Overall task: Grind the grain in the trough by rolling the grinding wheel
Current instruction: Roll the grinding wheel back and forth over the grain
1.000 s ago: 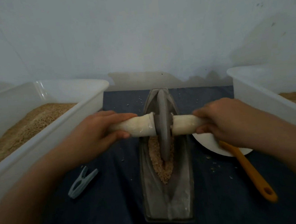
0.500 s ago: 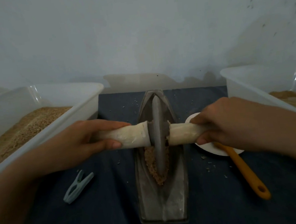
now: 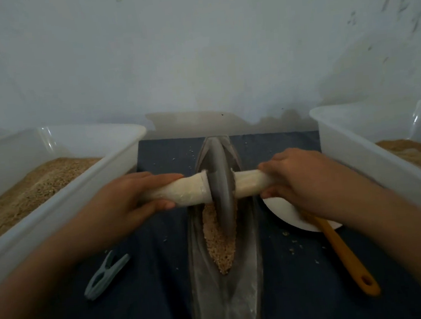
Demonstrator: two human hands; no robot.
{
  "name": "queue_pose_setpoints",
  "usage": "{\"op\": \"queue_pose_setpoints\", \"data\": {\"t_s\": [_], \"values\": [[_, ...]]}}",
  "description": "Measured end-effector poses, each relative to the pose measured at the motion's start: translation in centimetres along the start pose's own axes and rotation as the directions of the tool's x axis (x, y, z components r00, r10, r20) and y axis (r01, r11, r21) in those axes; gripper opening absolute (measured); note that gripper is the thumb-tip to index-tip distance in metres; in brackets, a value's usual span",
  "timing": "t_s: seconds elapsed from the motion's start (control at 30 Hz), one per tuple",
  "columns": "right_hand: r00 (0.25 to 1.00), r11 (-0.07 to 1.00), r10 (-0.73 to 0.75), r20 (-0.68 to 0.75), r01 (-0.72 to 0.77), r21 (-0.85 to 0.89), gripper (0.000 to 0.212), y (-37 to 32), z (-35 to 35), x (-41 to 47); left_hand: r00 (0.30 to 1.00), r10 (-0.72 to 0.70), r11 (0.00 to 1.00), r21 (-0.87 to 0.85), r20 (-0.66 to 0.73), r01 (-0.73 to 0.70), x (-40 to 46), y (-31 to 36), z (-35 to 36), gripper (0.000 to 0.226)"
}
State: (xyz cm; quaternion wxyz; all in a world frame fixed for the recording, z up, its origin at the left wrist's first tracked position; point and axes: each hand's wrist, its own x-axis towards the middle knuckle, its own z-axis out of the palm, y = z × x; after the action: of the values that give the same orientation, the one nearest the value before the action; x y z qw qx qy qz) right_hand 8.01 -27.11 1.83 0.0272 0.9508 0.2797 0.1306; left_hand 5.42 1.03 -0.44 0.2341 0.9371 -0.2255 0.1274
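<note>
I grip the axle (image 3: pixel 182 193) with my left hand (image 3: pixel 121 204) and right hand (image 3: pixel 301 179), grinding wheel (image 3: pixel 220 184) between them, pressing evenly on the grain (image 3: pixel 220 245).

Two bare forearms, left hand (image 3: pixel 121 204), right hand (image 3: pixel 301 179), unadorned

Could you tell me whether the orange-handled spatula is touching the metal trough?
Apart. The head view shows the orange-handled spatula lying right of the trough, with a strip of dark cloth plainly visible between them along its whole handle.
</note>
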Motion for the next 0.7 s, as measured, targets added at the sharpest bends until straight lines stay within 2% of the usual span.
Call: {"op": "queue_pose_setpoints", "data": {"t_s": [0.1, 0.2, 0.3, 0.4, 0.5, 0.57, 0.7], "values": [[0.989, 0.999, -0.039, 0.145, 0.039, 0.002, 0.037, -0.4, -1.9, -0.8, 0.992, 0.039, 0.994, -0.110, 0.117, -0.026, -0.6, -0.2, -1.2, 0.045], [0.991, 0.998, -0.061, 0.115, 0.059, 0.025, 0.036, -0.6, -2.3, -1.6, 0.985, 0.053, 0.988, -0.151, 0.161, -0.029, -0.9, -0.5, -1.6, 0.050], [0.999, 1.000, -0.023, 0.024, 0.023, 0.015, 0.031, -0.5, -0.8, -0.5, 0.998, 0.040, 0.996, -0.082, 0.051, -0.036, -0.5, -0.5, -0.5, 0.040], [0.995, 0.999, 0.044, -0.090, -0.045, -0.009, 0.031, -0.4, 1.4, 0.8, 0.990, 0.091, 0.985, 0.153, -0.111, -0.074, 0.1, -0.1, 1.1, 0.045], [0.983, 0.997, 0.068, -0.171, -0.075, -0.033, 0.037, -0.1, 2.5, 0.8, 0.983, 0.113, 0.966, 0.247, -0.145, -0.075, 0.6, -0.1, 1.7, 0.048], [0.988, 0.998, 0.052, -0.146, -0.056, -0.023, 0.037, 0.0, 2.1, 0.6, 0.992, 0.069, 0.984, 0.173, -0.106, -0.050, 0.5, 0.0, 1.1, 0.048], [0.998, 0.999, -0.025, 0.052, 0.027, -0.035, 0.033, -0.6, -0.5, 0.1, 0.996, 0.003, 0.996, -0.094, 0.091, 0.005, -0.3, -0.3, -0.8, 0.047]]}}
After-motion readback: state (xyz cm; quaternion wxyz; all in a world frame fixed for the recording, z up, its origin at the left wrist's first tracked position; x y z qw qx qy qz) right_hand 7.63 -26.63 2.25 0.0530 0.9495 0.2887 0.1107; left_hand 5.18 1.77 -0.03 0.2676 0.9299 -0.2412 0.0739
